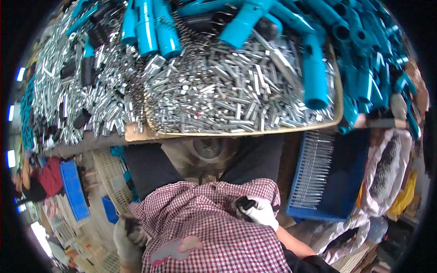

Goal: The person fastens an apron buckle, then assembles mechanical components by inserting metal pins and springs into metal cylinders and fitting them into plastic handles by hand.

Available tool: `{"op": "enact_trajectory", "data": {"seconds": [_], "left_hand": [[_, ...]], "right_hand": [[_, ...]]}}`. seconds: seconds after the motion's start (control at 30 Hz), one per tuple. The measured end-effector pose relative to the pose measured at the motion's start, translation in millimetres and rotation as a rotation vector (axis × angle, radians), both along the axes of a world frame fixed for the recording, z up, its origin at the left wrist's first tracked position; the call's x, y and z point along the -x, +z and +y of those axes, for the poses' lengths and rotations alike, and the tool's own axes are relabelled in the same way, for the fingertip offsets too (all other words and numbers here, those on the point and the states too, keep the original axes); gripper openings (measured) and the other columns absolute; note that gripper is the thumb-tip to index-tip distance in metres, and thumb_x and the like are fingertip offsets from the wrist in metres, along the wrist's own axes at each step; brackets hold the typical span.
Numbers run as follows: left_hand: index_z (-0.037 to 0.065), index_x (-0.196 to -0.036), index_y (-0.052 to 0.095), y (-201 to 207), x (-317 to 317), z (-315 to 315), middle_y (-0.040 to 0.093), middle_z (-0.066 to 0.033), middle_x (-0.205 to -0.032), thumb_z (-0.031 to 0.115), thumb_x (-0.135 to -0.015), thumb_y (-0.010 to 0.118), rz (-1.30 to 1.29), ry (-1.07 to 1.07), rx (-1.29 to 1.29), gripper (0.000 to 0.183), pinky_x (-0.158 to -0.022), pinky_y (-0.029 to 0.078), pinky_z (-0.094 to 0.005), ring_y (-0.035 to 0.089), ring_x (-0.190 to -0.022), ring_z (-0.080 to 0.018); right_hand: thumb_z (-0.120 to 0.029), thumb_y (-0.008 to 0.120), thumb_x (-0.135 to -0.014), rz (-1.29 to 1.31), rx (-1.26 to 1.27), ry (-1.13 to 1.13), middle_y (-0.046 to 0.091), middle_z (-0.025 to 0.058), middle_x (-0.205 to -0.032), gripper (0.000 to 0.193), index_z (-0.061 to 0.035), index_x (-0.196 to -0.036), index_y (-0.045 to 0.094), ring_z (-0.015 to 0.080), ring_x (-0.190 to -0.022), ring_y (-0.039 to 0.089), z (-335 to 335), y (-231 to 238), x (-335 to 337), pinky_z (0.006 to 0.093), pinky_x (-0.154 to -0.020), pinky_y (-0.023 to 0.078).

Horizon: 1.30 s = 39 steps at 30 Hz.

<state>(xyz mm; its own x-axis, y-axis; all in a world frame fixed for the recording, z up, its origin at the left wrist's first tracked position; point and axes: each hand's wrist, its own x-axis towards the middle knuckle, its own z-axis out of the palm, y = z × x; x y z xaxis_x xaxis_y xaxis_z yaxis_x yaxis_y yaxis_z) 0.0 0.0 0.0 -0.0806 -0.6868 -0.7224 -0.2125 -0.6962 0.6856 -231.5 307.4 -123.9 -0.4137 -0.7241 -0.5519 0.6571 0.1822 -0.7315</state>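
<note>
My right hand [261, 213], in a white glove, is closed around a small black part [246, 203] with a squared end, held over my lap against the checked apron [205, 227]. Its exact kind does not show. At the apron's left side, my left hand [127, 241], also gloved, is low and slightly blurred. Its fingers are curled by a dark patch, and what they hold cannot be made out. Both hands are below the work table, apart from the parts on it.
A shallow tray [246, 133] of loose metal pins lies ahead, with teal tubes [315, 77] across it. Metal pieces [104, 91] are heaped at left. A blue bin [291, 211] with rows of metal rods stands right, beside a white sack [368, 200]. A beige crate [107, 173] is at left.
</note>
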Motion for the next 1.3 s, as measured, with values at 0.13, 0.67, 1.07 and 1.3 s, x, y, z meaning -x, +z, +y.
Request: {"op": "enact_trajectory", "data": {"seconds": [0.13,0.67,1.07,1.3], "left_hand": [[0.009,-0.089,0.053,-15,62,5,0.032,0.0048,-0.053,0.034,-0.102,0.049,0.059,-0.318,-0.17,0.028,-0.034,0.019,-0.0241,0.026,-0.036,-0.007],[0.007,-0.102,0.063,-22,63,30,0.049,0.0045,-0.067,0.023,-0.102,0.048,0.205,-0.862,-0.341,0.022,-0.045,0.025,-0.0204,0.035,-0.05,-0.0037],[-0.002,-0.097,0.065,-44,31,34,0.056,0.0015,-0.079,0.012,-0.098,0.052,0.24,-0.835,0.213,0.019,-0.062,0.042,-0.0225,0.05,-0.07,-0.005],[-0.003,-0.096,0.066,-45,27,27,0.061,-0.0022,-0.082,0.01,-0.096,0.053,0.219,-1.005,0.32,0.018,-0.069,0.046,-0.024,0.055,-0.076,-0.0076]], "right_hand": [[-0.028,0.068,-0.092,0.34,-0.237,0.101,0.072,0.0125,-0.105,0.036,0.0013,-0.113,0.068,0.017,-0.096,0.067,12,53,18,0.0297,-0.089,0.051],[-0.024,0.055,-0.101,0.202,0.114,0.082,0.061,0.0019,-0.073,0.028,0.0027,-0.102,0.064,0.0064,-0.062,0.051,-75,94,-9,0.0219,-0.06,0.042],[-0.019,0.059,-0.099,0.088,-0.106,0.508,0.061,-0.0005,-0.068,0.024,0.001,-0.107,0.069,0.0048,-0.054,0.049,-108,87,-38,0.0219,-0.05,0.039],[-0.018,0.059,-0.098,0.178,-0.131,0.644,0.062,0.0002,-0.068,0.025,0.0022,-0.11,0.069,0.0054,-0.054,0.052,-109,94,-29,0.0217,-0.05,0.042]]}}
